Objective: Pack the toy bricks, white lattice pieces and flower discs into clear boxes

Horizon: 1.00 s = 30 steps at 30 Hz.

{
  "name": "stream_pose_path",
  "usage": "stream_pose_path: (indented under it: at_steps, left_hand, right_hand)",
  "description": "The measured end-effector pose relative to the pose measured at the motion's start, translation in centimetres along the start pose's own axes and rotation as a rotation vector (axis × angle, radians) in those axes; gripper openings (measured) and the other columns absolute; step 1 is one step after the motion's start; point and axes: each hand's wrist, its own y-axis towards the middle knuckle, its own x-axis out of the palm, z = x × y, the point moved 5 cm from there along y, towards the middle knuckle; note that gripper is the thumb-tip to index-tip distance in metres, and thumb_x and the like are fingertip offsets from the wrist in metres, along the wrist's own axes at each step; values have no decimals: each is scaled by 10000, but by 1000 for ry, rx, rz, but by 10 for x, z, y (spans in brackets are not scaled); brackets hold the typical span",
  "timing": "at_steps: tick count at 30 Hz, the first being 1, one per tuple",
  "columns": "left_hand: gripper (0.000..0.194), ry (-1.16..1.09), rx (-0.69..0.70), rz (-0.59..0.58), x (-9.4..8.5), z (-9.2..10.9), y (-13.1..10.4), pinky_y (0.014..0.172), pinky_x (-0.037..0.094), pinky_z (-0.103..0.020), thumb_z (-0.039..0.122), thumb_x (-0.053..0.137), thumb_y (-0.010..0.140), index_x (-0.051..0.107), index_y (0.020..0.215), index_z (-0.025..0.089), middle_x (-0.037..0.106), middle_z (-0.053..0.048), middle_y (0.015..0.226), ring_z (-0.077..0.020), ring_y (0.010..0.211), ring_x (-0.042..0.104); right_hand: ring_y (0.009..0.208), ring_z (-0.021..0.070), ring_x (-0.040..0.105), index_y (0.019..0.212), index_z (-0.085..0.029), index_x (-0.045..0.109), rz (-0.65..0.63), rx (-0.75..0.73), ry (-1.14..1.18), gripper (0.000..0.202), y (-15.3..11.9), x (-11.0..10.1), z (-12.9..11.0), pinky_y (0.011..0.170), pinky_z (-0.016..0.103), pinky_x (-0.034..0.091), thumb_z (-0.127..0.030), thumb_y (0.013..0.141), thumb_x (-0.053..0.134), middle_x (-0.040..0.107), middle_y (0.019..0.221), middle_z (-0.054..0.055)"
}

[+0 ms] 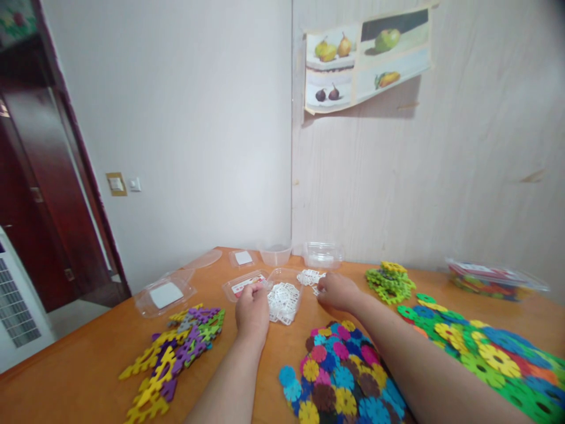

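My left hand (252, 309) is closed at the left edge of a clear plastic container (295, 281); what its fingers hold, if anything, is hidden. White lattice pieces (283, 301) fill that container. To the right, my right hand (336, 291) has its fingers pinched at a small pile of white pieces (310, 277) on the table; whether a piece is between the fingertips is too small to tell. A clear lid with a red and white label (248, 284) lies open beside the container, behind my left hand.
Colourful discs (339, 377) lie between my forearms, larger discs (498, 359) at the right. Yellow and purple pieces (176, 359) are at the left, green pieces (389, 284) behind my right arm. Clear tubs (322, 255) and a filled box (494, 279) stand along the back.
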Motion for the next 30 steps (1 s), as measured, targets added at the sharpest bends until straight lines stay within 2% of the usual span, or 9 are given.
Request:
stream_pose_path:
  at_steps: [5,12,22,26,30]
  left_hand:
    - [236,-2,-8,-3,0,1,-1,714,476,-321,386,575,775,713,858,213,735,-35,818,-225,794,664]
    - [220,-8,4,0,0,3,-2,717,480,-316,367,571,777,709,849,212,736,-35,817,-221,794,666]
    - [209,8,-3,-4,1,-2,0,690,469,-308,361,576,773,711,850,221,735,-26,795,-218,774,668]
    - [205,2,1,-3,1,-2,0,693,470,-308,365,585,768,710,845,222,736,-26,800,-218,778,667]
    - [204,-11,-3,-1,1,0,-2,702,473,-309,361,585,772,711,844,218,734,-30,799,-217,772,664]
  right_hand:
    - [928,282,697,874,-189,773,-21,4,19,215,0,-2,2,743,320,478,-254,812,577,752,990,154]
    - [901,290,694,908,-178,741,-64,54,93,273,1,0,13,663,304,452,-394,773,642,755,989,139]
    - [813,230,663,838,-142,677,-90,118,263,185,5,7,15,556,245,369,-197,662,688,735,900,103]
    - [726,172,627,757,-157,621,-60,112,368,142,8,9,14,529,213,340,-117,632,676,686,759,35]
    - [583,130,579,691,-167,559,-15,106,509,97,9,-1,12,499,205,349,-81,681,602,600,592,-5]
